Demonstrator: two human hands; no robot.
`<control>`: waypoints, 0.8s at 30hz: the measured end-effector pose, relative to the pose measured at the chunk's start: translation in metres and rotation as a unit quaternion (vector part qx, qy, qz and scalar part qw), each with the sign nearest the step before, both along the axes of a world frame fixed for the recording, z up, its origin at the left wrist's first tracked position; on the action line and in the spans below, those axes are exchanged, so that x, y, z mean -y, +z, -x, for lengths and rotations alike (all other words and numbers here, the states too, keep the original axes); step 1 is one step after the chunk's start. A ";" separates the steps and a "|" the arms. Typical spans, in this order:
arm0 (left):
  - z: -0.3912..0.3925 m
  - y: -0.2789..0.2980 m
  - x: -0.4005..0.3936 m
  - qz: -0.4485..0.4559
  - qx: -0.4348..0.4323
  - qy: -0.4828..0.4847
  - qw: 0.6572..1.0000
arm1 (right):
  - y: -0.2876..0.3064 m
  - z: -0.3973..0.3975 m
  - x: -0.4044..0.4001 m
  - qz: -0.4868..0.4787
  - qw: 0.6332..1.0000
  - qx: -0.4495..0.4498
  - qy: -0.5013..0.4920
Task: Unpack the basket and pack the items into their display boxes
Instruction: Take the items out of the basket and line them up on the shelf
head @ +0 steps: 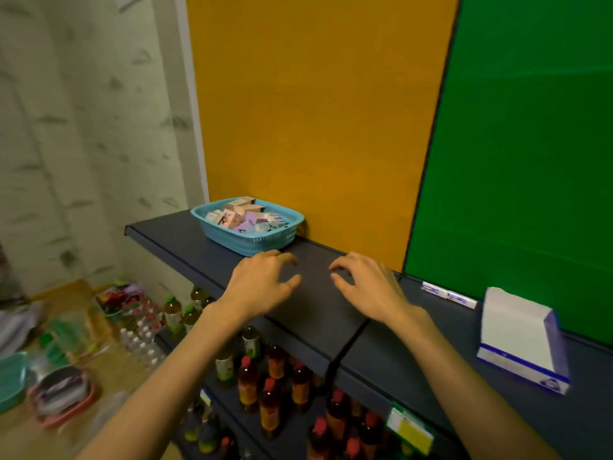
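Top dark grey metal shelf (205, 260) running from the left end toward the right, backed by an orange panel (315, 111) and a green panel (530, 144). Near the shelf's left end and against its back edge, a light blue perforated plastic basket (265, 242), filled with small pastel cartons in pink, purple, beige and pale blue (243, 215), heaped loosely at mixed angles. Toward the shelf's right end, near the front edge, a white cardboard display box with purple-blue trim (517, 340), open side up and tilted; interior not clearly visible. Along the back edge, between basket and display box, two small flat white-and-purple packets (447, 295) lying end to end at the foot of the green panel. Left hand (262, 282) just in front of the basket, palm down over the shelf, fingers spread and loosely curved, grip released, holding nothing. Right hand (368, 285) beside it over the middle of the shelf, palm down, fingers likewise loosely curved, grip released, holding nothing; contact with the shelf surface impossible to tell for either hand. Below, on a lower shelf, rows of plastic drink bottles with red and green caps (275, 376). On the wooden floor at left, blurred tubs and packaged goods (59, 390).
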State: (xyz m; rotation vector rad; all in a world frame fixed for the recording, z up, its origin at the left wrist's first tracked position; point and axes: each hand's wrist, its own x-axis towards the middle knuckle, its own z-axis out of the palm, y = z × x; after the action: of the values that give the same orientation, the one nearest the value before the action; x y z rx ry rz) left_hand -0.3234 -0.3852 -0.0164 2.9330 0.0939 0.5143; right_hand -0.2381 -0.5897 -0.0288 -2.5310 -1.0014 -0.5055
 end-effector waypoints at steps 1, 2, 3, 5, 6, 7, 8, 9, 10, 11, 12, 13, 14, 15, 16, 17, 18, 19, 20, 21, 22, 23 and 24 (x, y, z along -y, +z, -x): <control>0.004 -0.001 -0.018 0.003 -0.004 0.002 1.000 | -0.001 0.004 -0.019 0.004 1.000 0.000 0.000; 0.008 -0.003 -0.035 0.005 -0.005 0.003 1.000 | -0.002 0.007 -0.037 0.007 1.000 0.002 0.000; 0.011 -0.004 -0.052 0.006 -0.004 0.003 1.000 | -0.002 0.011 -0.055 0.008 1.000 0.003 0.000; 0.015 -0.006 -0.084 0.008 -0.003 0.004 1.000 | -0.002 0.016 -0.088 0.007 1.000 0.005 -0.003; 0.017 -0.007 -0.099 0.007 -0.002 0.004 1.000 | -0.002 0.018 -0.103 0.006 1.000 0.005 -0.005; 0.017 -0.007 -0.114 0.005 0.000 0.005 1.000 | -0.002 0.018 -0.116 0.006 1.000 0.002 -0.008; 0.017 -0.006 -0.128 0.004 0.002 0.006 1.000 | -0.002 0.018 -0.129 0.008 1.000 0.000 -0.011; 0.016 -0.006 -0.141 0.004 0.006 0.006 1.000 | -0.002 0.017 -0.140 0.011 1.000 -0.002 -0.013; 0.015 -0.005 -0.154 0.005 0.010 0.006 1.000 | -0.001 0.015 -0.150 0.014 1.000 -0.003 -0.015; 0.013 -0.004 -0.166 0.007 0.016 0.004 1.000 | -0.001 0.013 -0.160 0.015 1.000 -0.003 -0.017; 0.011 -0.004 -0.177 0.009 0.022 0.003 1.000 | 0.001 0.009 -0.170 0.013 1.000 -0.003 -0.020; 0.007 -0.003 -0.188 0.012 0.028 0.002 1.000 | 0.002 0.004 -0.179 0.010 1.000 -0.004 -0.022; 0.003 -0.003 -0.200 0.014 0.031 0.001 0.999 | 0.003 -0.001 -0.188 0.007 1.000 -0.006 -0.025; -0.003 -0.003 -0.211 0.017 0.033 0.001 0.999 | 0.003 -0.007 -0.196 0.002 1.000 -0.009 -0.029; -0.010 -0.004 -0.221 0.018 0.034 0.000 0.999 | 0.003 -0.013 -0.205 -0.002 0.999 -0.010 -0.033; -0.017 -0.005 -0.231 0.019 0.035 -0.001 0.999 | 0.002 -0.020 -0.213 -0.006 0.999 -0.012 -0.038; -0.025 -0.007 -0.241 0.018 0.035 -0.003 0.999 | 0.001 -0.028 -0.220 -0.010 0.999 -0.013 -0.045; -0.033 -0.009 -0.249 0.019 0.036 -0.007 0.999 | 0.000 -0.036 -0.227 -0.014 0.998 -0.015 -0.051; -0.041 -0.011 -0.257 0.023 0.035 -0.013 0.999 | -0.002 -0.044 -0.234 -0.019 0.998 -0.015 -0.056; -0.050 -0.012 -0.265 0.027 0.035 -0.019 0.999 | -0.002 -0.052 -0.240 -0.025 0.998 -0.013 -0.060; -0.059 -0.014 -0.274 0.030 0.035 -0.026 0.999 | -0.003 -0.060 -0.246 -0.032 0.997 -0.010 -0.064; -0.068 -0.015 -0.282 0.031 0.037 -0.031 0.998 | -0.003 -0.069 -0.252 -0.042 0.997 -0.007 -0.069; -0.079 -0.015 -0.291 0.031 0.038 -0.034 0.998 | -0.002 -0.079 -0.258 -0.053 0.996 -0.006 -0.073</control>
State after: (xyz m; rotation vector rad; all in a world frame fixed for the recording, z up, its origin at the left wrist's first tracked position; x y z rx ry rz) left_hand -0.2447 -0.0941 -0.0314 2.8419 0.0008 0.5998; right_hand -0.1591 -0.3317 -0.0313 -2.5207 -0.7670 -0.5672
